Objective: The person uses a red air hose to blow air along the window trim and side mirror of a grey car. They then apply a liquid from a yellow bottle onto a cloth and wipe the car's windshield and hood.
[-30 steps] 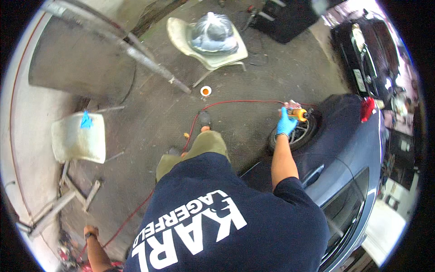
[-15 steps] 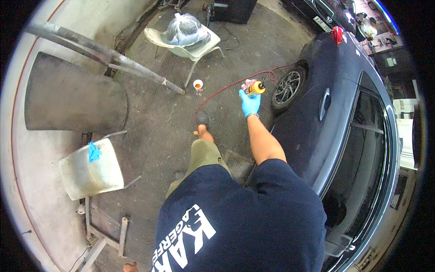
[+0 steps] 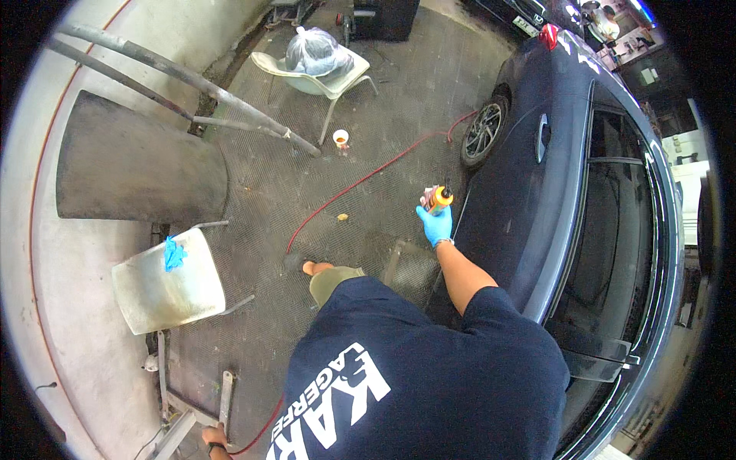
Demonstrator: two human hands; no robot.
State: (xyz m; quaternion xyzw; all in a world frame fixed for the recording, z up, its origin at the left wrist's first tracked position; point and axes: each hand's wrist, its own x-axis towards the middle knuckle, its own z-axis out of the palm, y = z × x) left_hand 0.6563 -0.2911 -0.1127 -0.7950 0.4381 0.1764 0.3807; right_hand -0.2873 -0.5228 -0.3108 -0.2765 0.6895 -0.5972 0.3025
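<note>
Flanking the orange bottle (image 3: 441,198): car (image 3: 510,211), red hose (image 3: 368,175)

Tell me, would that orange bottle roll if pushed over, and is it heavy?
The orange bottle would probably roll on its side, since its body looks rounded. It's likely not too heavy: the gloved right hand alone holds it up. How full it is, I can't see.
</note>
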